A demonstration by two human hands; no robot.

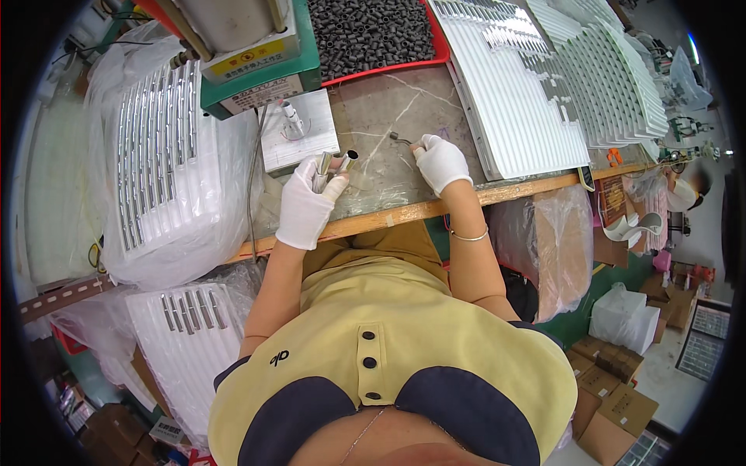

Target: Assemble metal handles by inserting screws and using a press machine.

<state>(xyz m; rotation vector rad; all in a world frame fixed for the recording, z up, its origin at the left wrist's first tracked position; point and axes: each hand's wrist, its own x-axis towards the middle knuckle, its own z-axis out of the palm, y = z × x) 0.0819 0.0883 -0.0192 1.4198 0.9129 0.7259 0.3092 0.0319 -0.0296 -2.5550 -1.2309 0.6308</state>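
Observation:
My left hand (308, 206), in a white glove with bare fingertips, is closed around short shiny silver tubes (323, 172). One tube's open dark end (352, 155) points up past the thumb; how many it holds is partly hidden. My right hand (441, 165), gloved the same way, pinches at the fingertips over the table. A small dark sleeve (395, 137) shows just beyond those fingertips and seems held by them. Close by my left hand lies a square metal block (273, 149) with an upright silver post (292, 120) on it, under a green press (307, 54).
A red tray (443, 39) heaped with black sleeves (373, 35) stands at the back. Ribbed white trays (524, 128) fill the right side. At left, plastic-wrapped tray (183, 186) holds silver tubes. The table's wooden edge (381, 221) runs before me; cardboard boxes (618, 412) stand at lower right.

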